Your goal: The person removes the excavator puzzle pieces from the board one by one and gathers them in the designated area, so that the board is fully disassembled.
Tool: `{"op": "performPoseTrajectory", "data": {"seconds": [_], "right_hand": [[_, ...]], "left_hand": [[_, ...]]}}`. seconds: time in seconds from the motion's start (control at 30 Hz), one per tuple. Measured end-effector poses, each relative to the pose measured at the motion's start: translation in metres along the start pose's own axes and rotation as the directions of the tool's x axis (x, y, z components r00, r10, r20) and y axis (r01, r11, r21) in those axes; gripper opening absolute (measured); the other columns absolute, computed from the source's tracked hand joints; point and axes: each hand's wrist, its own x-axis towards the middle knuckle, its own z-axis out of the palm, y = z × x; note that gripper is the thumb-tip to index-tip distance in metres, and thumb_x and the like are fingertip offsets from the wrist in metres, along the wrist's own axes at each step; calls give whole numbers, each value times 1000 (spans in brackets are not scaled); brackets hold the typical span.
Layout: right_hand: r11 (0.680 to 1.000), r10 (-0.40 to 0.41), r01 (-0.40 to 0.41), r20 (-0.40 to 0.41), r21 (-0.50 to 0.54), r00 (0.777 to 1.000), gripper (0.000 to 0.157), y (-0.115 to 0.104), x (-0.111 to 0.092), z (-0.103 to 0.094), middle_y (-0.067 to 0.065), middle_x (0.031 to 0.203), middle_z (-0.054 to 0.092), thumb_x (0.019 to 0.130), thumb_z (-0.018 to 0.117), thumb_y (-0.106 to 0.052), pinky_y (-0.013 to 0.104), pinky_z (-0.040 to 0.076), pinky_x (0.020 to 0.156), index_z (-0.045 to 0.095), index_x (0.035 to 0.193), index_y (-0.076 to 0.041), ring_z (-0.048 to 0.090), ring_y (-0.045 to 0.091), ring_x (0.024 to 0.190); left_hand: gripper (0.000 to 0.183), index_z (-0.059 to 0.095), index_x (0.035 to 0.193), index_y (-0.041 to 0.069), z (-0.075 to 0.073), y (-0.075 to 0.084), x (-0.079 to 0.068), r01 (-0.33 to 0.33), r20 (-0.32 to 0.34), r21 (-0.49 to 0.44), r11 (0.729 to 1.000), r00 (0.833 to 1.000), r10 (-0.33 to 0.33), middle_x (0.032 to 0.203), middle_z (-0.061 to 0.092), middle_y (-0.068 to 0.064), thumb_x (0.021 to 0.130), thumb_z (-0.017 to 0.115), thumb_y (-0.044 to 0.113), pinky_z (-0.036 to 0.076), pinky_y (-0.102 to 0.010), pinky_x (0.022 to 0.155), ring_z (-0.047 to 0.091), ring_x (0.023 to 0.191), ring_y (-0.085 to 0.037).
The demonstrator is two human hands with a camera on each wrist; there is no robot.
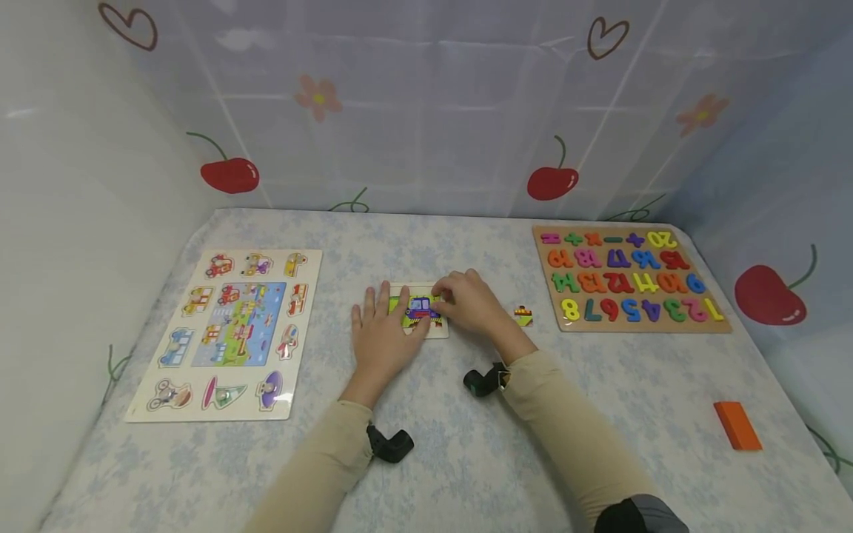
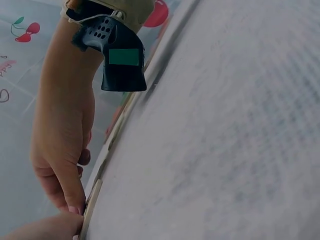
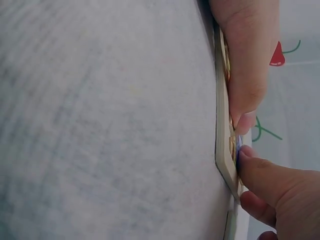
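A small wooden jigsaw puzzle [image 1: 437, 333] with a cream frame and a purple vehicle on green lies on the table. My left hand [image 1: 383, 342] rests on its left part, fingers spread, thumb along the lower side. At its right side, my right hand [image 1: 474, 305] has bent fingers and pinches a puzzle piece, mostly hidden by the fingertips. In the right wrist view, the right thumb [image 3: 267, 175] and left thumb [image 3: 247, 75] both touch the puzzle's face. One loose puzzle piece [image 1: 523, 316], yellow and green, lies right of my right hand.
A board of vehicle pictures [image 1: 303, 296] lies at left. A wooden board with coloured numbers and signs [image 1: 556, 323] lies at back right. An orange block [image 1: 737, 426] sits near the right edge. Printed curtains [image 1: 426, 148] stand behind the table.
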Motion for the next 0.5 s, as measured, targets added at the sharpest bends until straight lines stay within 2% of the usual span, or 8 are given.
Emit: {"op": "performPoseTrajectory", "data": {"seconds": [0.33, 0.5], "right_hand": [[999, 19, -19, -3, 33, 1000, 21, -1, 3, -1, 2, 96, 64, 90, 74, -28, 34, 43, 79, 70, 104, -13, 49, 20, 91], [991, 26, -27, 3, 133, 1000, 18, 1, 4, -1, 1, 94, 67, 89, 76, -25, 34, 44, 80, 67, 99, -14, 52, 20, 92]], "left_hand": [[75, 34, 155, 32, -2, 0, 0, -3, 1, -6, 1000, 1000, 3, 167, 17, -6, 92, 44, 70, 5, -60, 123, 6, 156, -34], [75, 35, 155, 32, -2, -1, 0, -7, -5, 3, 1000, 1000, 7, 167, 18, -7, 92, 43, 70, 6, -60, 123, 7, 156, -35]]}}
